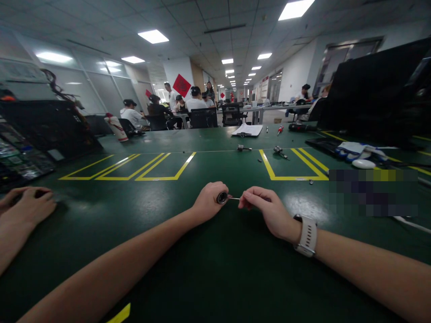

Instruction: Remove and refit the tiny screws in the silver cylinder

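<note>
The left hand (209, 200) is curled shut around a small round black part (222, 197), with the round end showing out toward the other hand. The right hand (266, 211) is just beside it, and its fingers are pinched tight on a thin metal pin (234, 198) that touches the round black part. A white watch (307, 235) sits on the right wrist. Both hands rest low on the green bench (215, 260), near its middle, and the round black part is right between them.

A little past the round black part there are yellow tape lines (161, 167) on the bench — they make boxes. Farther past it, a bit to the right, lie two small metal tools (243, 147) (279, 151), some tiny screws (310, 181) and a red-handled screwdriver (279, 130). Behind those is a sheet of white paper (247, 129).

Well to the right of the round black part sit blue and white gloves (353, 149) and a white mouse (363, 163).

Well to the left of it, another person's hand (25, 206) lies flat on the bench — beside a black rack (40, 130) full of parts.

Far behind the round black part, other people sit at tables (262, 107).
</note>
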The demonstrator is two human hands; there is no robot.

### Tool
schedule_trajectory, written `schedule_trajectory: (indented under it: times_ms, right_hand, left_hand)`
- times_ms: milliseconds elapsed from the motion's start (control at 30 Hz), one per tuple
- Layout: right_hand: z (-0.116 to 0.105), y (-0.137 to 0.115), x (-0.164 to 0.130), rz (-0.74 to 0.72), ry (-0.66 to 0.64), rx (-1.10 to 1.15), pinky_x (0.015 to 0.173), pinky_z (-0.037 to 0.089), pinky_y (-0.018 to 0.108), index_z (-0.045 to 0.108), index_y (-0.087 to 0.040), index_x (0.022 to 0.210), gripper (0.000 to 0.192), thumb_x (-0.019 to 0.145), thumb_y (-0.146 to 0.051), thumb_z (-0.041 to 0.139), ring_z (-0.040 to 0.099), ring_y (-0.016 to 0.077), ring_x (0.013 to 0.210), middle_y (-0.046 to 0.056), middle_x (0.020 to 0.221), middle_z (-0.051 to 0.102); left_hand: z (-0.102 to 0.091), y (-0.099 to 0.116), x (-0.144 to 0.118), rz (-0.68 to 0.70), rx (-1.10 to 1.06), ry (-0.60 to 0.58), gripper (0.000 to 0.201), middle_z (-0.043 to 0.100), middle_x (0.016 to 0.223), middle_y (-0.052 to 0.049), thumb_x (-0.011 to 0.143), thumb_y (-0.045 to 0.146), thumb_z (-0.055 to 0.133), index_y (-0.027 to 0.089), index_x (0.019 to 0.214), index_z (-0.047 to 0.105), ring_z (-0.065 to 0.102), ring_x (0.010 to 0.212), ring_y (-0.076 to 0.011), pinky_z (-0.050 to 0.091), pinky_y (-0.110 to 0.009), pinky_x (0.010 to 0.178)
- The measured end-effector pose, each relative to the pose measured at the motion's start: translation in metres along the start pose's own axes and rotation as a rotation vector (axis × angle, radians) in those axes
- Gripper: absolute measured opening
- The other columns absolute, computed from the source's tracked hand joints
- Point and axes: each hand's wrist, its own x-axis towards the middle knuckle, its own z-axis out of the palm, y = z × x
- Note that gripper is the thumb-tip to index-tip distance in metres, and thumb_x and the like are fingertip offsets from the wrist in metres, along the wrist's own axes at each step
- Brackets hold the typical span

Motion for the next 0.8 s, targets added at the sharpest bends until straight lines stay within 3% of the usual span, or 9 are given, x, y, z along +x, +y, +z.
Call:
schedule_trajectory:
  times_ms: [333, 800]
  right_hand:
    - [-0.006, 0.003, 0.008, 0.133, -0.014, 0.122, 0.065, 0.039, 0.031, 0.065, -0.016, 0.071, 0.021, 0.079, -0.034, 0.059, 0.054, 0.0152, 0.066, 0.004, 0.069, 0.064]
    - [-0.009, 0.006, 0.01, 0.106, 0.061, 0.132, 0.061, 0.037, 0.031, 0.061, -0.018, 0.059, 0.023, 0.077, -0.032, 0.058, 0.051, 0.0146, 0.058, 0.001, 0.057, 0.058]
  left_hand:
    - [0.0, 0.0, 0.001, 0.002, 0.008, -0.042, 0.013, 0.053, 0.068, 0.001, 0.079, 0.024, 0.056, 0.018, 0.068, 0.051, 0.049, 0.064, -0.0136, 0.038, -0.027, 0.063]
    - [0.004, -0.003, 0.003, -0.013, 0.006, -0.111, 0.013, 0.054, 0.068, 0.001, 0.079, 0.024, 0.058, 0.017, 0.069, 0.053, 0.05, 0.064, -0.0133, 0.038, -0.028, 0.063]
